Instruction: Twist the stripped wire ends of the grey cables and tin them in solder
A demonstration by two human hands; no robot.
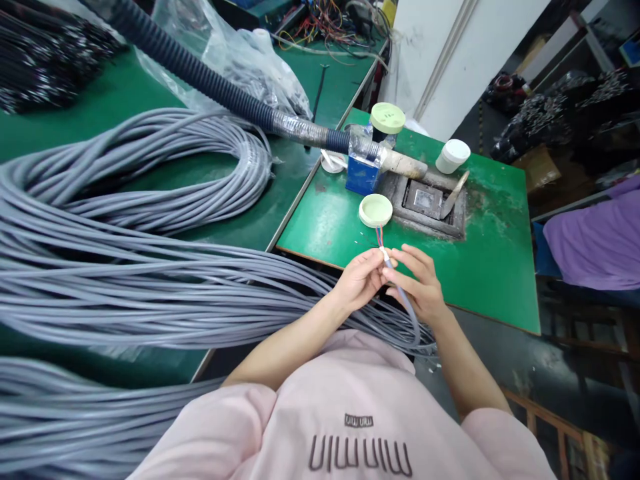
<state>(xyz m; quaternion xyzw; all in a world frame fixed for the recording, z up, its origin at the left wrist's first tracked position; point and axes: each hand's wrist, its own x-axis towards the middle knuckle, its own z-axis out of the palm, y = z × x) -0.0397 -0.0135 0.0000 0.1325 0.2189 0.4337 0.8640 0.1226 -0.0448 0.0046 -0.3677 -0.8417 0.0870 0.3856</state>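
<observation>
pinched the stripped end of a gray cable (407, 308) in the left hand (363, 277), with thumb and fingertips clamped on the white part just behind the bared wires (380, 236) — probably so as to leave the red and blue strands free and pointing away from the body. brought the right hand (420, 283) to the other side of the cable, with fingers spread apart from one another and tips at or near the jacket, perhaps to steady a springy length; could not tell whether clamped or merely resting. held the wires over the near part of a green table (490, 287), just short of a pale-green dish (376, 209), likely set there for easy reach. let the cable curve down below the right hand, near the long gray bundle (165, 280) stretched out on the left. saw, beyond the dish, a square metal fixture (431, 225) with a scraper (453, 199) leaning across one side, maybe for handiness — and, near its far edge, the nozzle (400, 162) of a black hose (200, 77), strapped atop a blue box (362, 176), presumably for height and a steady aim.
</observation>
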